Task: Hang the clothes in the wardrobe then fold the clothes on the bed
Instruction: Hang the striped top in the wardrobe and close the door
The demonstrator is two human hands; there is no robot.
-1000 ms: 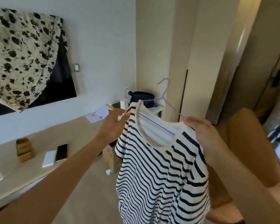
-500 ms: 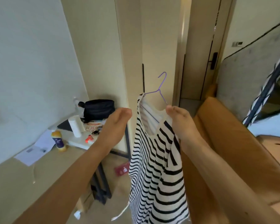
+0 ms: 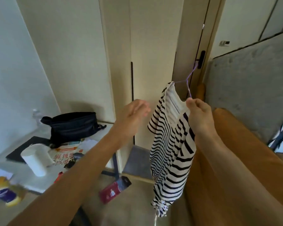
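Right hand: the right hand (image 3: 199, 116) is pinching the collar of a black-and-white striped cotton T-shirt (image 3: 170, 152), fingers curling tightly on the fabric.
Shirt: it is dangling from a thin purple wire hanger (image 3: 189, 85), right of centre, in front of the far cream wardrobe doors (image 3: 150, 46).
Left hand: the left hand (image 3: 132, 113) is hovering just left of the shirt, apart from it, fingers relaxing and holding nothing.
Surroundings: a black fabric bag (image 3: 72, 126) and a white paper roll (image 3: 36, 159) are lying on the grey desk (image 3: 23, 181) at the left.
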